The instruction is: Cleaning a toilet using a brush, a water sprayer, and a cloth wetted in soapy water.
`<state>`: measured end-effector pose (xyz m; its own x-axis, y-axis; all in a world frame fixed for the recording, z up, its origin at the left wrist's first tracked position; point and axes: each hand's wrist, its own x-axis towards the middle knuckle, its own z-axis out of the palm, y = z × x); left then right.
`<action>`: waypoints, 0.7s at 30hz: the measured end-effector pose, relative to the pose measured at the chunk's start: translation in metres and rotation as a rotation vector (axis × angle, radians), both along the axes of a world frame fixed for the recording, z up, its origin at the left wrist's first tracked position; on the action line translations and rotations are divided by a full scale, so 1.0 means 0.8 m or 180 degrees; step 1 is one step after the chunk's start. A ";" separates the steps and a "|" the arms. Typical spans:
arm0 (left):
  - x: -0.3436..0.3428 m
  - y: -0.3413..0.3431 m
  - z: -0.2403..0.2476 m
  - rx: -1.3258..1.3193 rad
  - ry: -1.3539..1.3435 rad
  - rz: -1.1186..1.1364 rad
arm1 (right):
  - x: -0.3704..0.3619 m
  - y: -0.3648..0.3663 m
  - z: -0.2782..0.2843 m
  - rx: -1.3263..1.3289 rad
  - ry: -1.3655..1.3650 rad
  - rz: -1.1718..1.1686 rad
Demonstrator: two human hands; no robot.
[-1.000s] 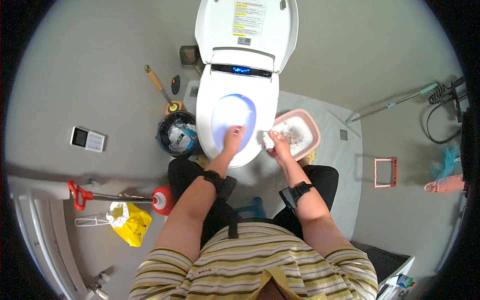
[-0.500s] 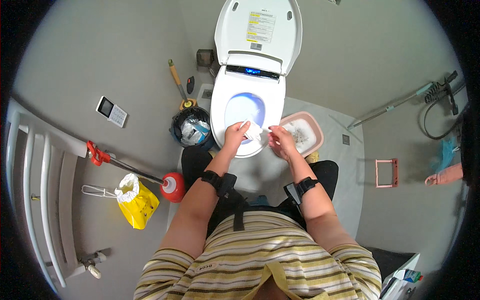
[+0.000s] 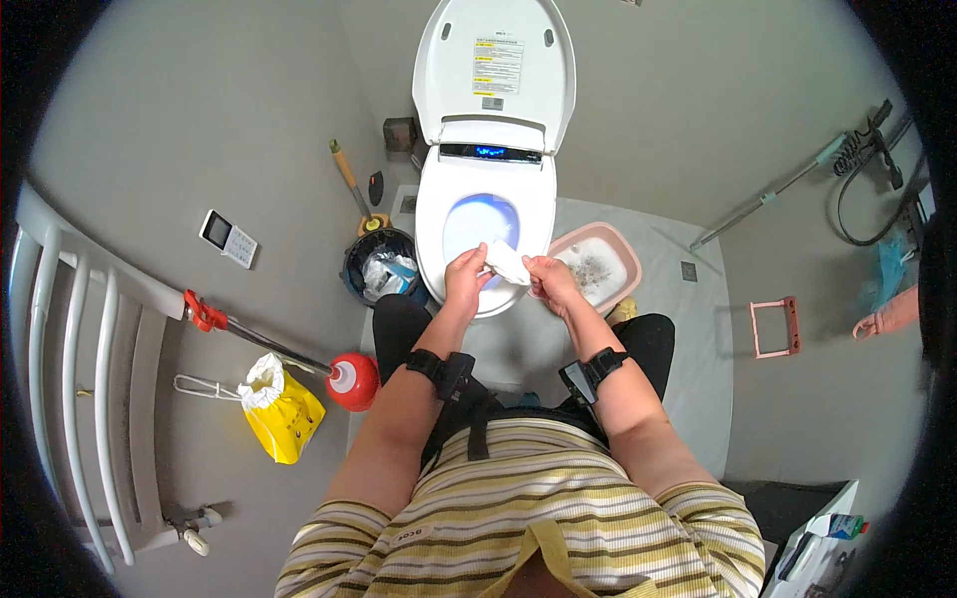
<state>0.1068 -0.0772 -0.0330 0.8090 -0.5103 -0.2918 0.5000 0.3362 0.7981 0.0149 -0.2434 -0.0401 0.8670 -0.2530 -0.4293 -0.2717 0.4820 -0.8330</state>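
Above the front of a white toilet (image 3: 539, 199) with its lid raised, a soft white wipe or tissue (image 3: 508, 262) stretches between my hands. My left hand (image 3: 465, 282) pinches its left end. At the right end, the fingers of my right hand (image 3: 552, 280) are closed on it. Below the wipe lies the toilet bowl, lit bluish inside and partly hidden by my hands. Just right of my right hand, a pink basin (image 3: 631, 251) stands on the floor with white foam and dark specks in it.
Left of the toilet stand a black lined bin (image 3: 351, 267) and a wooden-handled brush (image 3: 345, 164). A red plunger (image 3: 355, 383) and a yellow bag (image 3: 284, 419) are by the left wall, near a white towel rail (image 3: 70, 359). At right are a shower hose (image 3: 847, 224) and a pink rack (image 3: 793, 327).
My right hand has come in from beside the wipe and closed on its right end. The wipe is now drawn out between both hands. The view has shifted slightly.
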 end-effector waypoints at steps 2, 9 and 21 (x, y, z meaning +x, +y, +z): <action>0.001 -0.001 -0.003 -0.0160 0.0099 0.0104 | -0.001 -0.002 -0.003 -0.0413 -0.0005 0.0273; -0.017 -0.019 0.001 0.0020 0.0101 -0.0130 | -0.008 0.000 0.014 -0.0107 0.0062 -0.0466; -0.019 -0.032 0.009 0.1860 -0.1244 0.0217 | -0.013 -0.001 0.002 -0.1761 -0.0153 -0.0067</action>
